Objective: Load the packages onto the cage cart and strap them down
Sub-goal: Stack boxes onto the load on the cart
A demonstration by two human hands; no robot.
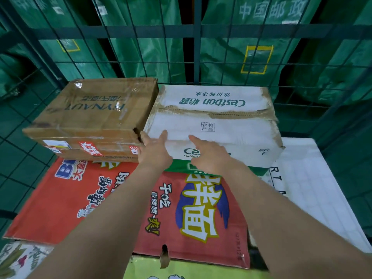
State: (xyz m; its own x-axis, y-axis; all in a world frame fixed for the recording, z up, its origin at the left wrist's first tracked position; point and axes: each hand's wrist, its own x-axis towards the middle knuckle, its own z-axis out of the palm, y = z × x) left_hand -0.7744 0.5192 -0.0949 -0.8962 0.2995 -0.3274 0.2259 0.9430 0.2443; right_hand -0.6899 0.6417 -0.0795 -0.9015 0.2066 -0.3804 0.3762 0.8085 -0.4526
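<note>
- The white Cestbon water carton (217,121) sits at the far right of the cage cart (201,29), its far side near the green mesh. Its top seam is torn and taped.
- My left hand (156,150) is at the carton's near left corner, fingers straight and spread, thumb out toward the gap beside the brown carton. It is flat against the carton and clamped on nothing.
- My right hand (209,156) rests at the carton's near top edge, index finger stretched onto the lid, the other fingers loosely bent. I see nothing gripped in it.
- The brown carton (96,113), glossy with tape, lies just left of the white one, touching or nearly so, at the same level.
- Both stand on a red instant-noodle carton (90,198) that runs toward me under my forearms.
- A white box (314,178) lies to the right of the red one, partly under the water carton.
- A yellow-green box (181,270) shows at the near edge, and a printed box (16,258) at the near left corner.
- Green China Post mail sacks (261,37) hang beyond the far mesh.
</note>
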